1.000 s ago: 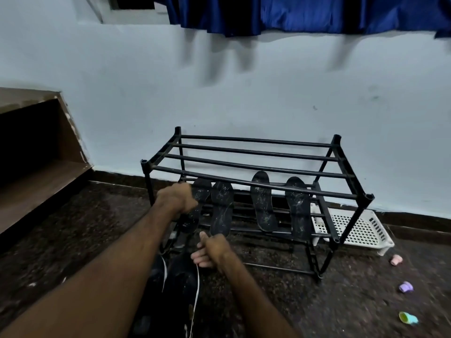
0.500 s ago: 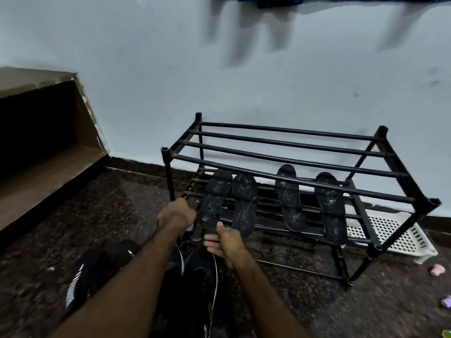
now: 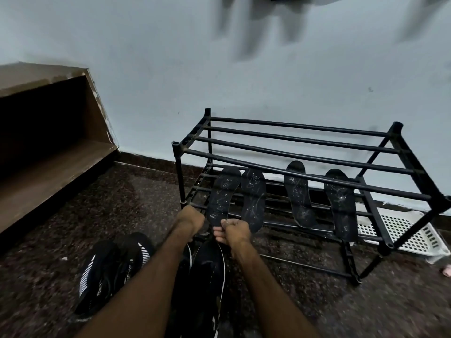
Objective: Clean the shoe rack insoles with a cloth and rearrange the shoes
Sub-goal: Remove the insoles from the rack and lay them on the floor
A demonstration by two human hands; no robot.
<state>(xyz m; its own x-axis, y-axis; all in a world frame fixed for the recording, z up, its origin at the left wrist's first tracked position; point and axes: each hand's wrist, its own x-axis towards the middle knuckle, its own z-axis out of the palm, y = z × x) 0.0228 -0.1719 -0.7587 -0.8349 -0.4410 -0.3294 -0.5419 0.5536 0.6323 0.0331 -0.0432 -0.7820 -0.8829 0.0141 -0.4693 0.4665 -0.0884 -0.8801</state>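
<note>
Left grip (image 3: 190, 219): curled at rack (image 3: 179, 172) shelf's front-left corner; hold cannot be told.
Right grip (image 3: 234, 230): pinches leftmost insole (image 3: 223, 193) heel.
Shoes (image 3: 109, 269): floor, beneath arms.

We see a rack (image 3: 178, 176) of black tubes with a dull sheen, metal by the look. Its four insoles (image 3: 223, 196) are matt black, flecked pale. At its 4 o'clock is a white perforated plastic basket (image 3: 402, 230). The floor (image 3: 146, 191) is dark speckled stone. The shoes (image 3: 107, 272) at 7 o'clock are black knit cloth.
</note>
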